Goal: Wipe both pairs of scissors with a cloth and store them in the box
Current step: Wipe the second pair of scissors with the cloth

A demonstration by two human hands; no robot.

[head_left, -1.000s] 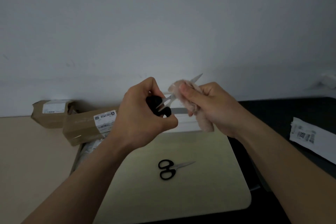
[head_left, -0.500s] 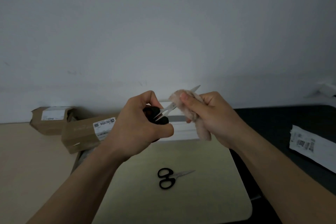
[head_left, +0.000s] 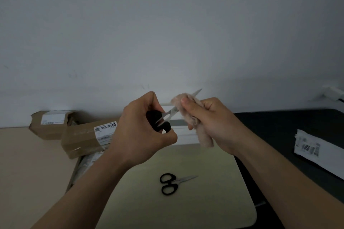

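My left hand (head_left: 141, 132) grips the black handles of a pair of scissors (head_left: 168, 116), held up in the air with the blades spread apart. My right hand (head_left: 210, 122) pinches a pale pink cloth (head_left: 188, 115) around one blade; that blade's tip pokes out above the cloth. A second pair of black-handled scissors (head_left: 172, 183) lies shut on the pale mat (head_left: 204, 191) below my hands, tips pointing right. A white box edge (head_left: 184, 132) shows behind my hands, mostly hidden.
Two brown cardboard parcels (head_left: 87, 137) (head_left: 50, 123) with white labels lie at the left by the wall. A white labelled packet (head_left: 316, 152) rests on the black surface at the right. The beige tabletop (head_left: 28, 163) spreads to the left.
Both hands with the scissors and cloth have shifted slightly down in view as the camera tilted up. The cloth stays pinched on the blade. The scissors on the mat have not moved.
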